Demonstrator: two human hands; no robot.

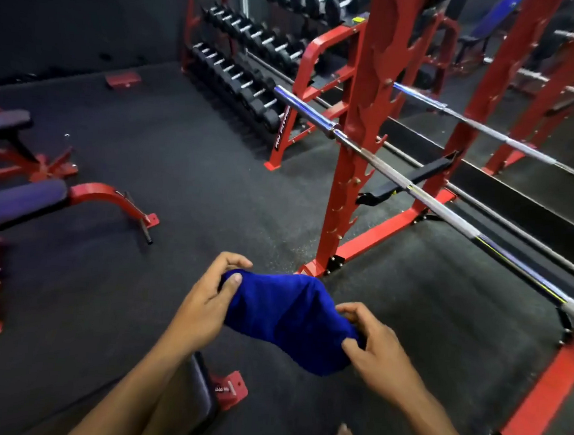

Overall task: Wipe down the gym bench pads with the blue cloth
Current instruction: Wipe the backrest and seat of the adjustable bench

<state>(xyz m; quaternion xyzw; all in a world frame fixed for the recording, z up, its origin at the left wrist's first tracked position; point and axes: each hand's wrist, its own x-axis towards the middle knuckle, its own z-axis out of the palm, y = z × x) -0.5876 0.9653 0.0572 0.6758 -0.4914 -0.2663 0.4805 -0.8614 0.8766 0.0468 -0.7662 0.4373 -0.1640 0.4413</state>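
Dim, with glare streaking the barbell (401, 183); wide-angle bending at the edges, soft blur across the far dumbbell rack (254, 43).

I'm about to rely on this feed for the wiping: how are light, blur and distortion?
Head view: dim overall, far wall nearly black; the bright blue cloth and both hands, left and right, are sharp; the chrome barbell shows glare; wide-angle bending at the edges; the purple padded bench and frame corners are soft.
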